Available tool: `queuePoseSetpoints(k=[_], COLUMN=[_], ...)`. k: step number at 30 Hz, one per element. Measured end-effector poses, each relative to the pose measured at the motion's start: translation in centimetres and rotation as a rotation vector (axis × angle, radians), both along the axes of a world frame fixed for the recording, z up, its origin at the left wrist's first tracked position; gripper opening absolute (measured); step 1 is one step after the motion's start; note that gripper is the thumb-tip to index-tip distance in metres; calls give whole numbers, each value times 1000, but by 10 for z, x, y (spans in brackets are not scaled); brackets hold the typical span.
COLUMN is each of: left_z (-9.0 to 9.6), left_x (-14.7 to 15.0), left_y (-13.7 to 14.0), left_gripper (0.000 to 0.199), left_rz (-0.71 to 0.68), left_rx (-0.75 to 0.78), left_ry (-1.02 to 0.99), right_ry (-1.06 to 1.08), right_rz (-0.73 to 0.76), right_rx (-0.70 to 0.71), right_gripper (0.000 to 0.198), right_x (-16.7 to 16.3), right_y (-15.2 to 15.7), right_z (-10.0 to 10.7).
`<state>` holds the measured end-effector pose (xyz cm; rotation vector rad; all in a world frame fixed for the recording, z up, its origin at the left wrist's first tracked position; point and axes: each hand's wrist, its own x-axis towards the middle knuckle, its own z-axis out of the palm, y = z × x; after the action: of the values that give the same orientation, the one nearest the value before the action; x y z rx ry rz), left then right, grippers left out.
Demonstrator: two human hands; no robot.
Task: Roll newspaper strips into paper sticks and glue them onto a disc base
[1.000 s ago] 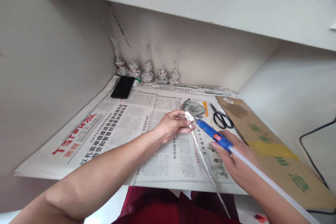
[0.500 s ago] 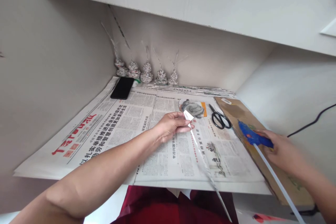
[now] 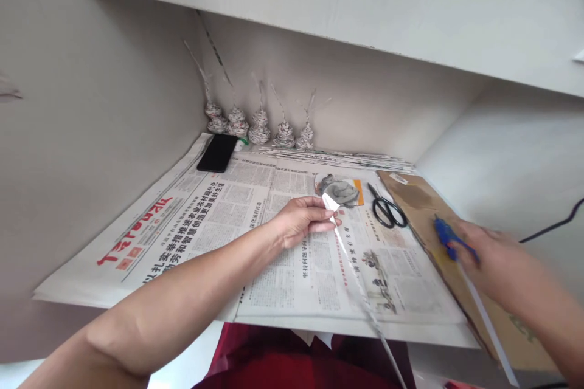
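Note:
Pinched in my left hand [image 3: 305, 222] is the flared white end of a rolled paper stick [image 3: 353, 273], which slants down past the table's front edge. My right hand [image 3: 490, 255] is wrapped around a blue glue gun [image 3: 447, 236] over the cardboard at the right. A long whitish glue stick [image 3: 488, 322] trails from the gun's back end. Between the two hands lie black-handled scissors [image 3: 387, 209]. Just beyond my left hand sits a grey lump of putty-like or cloth-like material [image 3: 342, 191] on a small card.
Newspaper [image 3: 182, 243] covers the table. Several woven paper gourd shapes [image 3: 260, 127] stand along the back wall, beside a bundle of paper sticks [image 3: 342, 159]. A black phone [image 3: 218, 153] lies back left. Cardboard [image 3: 410, 194] runs along the right, near a black cable [image 3: 554, 223]. A white panel overhangs.
My right hand has turned the glue gun, so its nozzle and body now show at a different angle. My left hand keeps its pinch on the paper stick. The view has shifted slightly.

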<state>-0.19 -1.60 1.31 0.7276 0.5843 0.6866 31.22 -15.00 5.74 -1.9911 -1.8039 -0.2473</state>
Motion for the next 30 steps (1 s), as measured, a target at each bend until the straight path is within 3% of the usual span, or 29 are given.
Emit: queuePoseSetpoints(k=[4,7,10,12,19,22,25,30], left_z=[1,1,3,4,9,10,9,5], left_x=[0,-1,-2,-2,-6,-8,-7,-6], left_y=[1,2,4,4,4,4,5,9], left_gripper=[16,15,15,15,15,14,14,13], left_rz=[19,19,18,7,-79,-115,-101,-31], left_rx=[7,3,-13,-16,-10,-5,-10,-9], left_ry=[-12,-32,-37,-51,-81,-73,-58,-61], right_ry=[53,52,80,216,1179,1419,1292,494], right_rz=[150,170,162,179,242,276,284,196], right_rx=[-323,-293,-244,-277,-652,-714,-691,-328], right_gripper=[26,28,29,31,36,36,36,30], right_x=[-117,-160,-162,-155,-144,-142,-145,-152], right_y=[-2,-3,-1,0,6,5,3,0], right_z=[-11,-35,-46,-44,-40,-45,-46,-44])
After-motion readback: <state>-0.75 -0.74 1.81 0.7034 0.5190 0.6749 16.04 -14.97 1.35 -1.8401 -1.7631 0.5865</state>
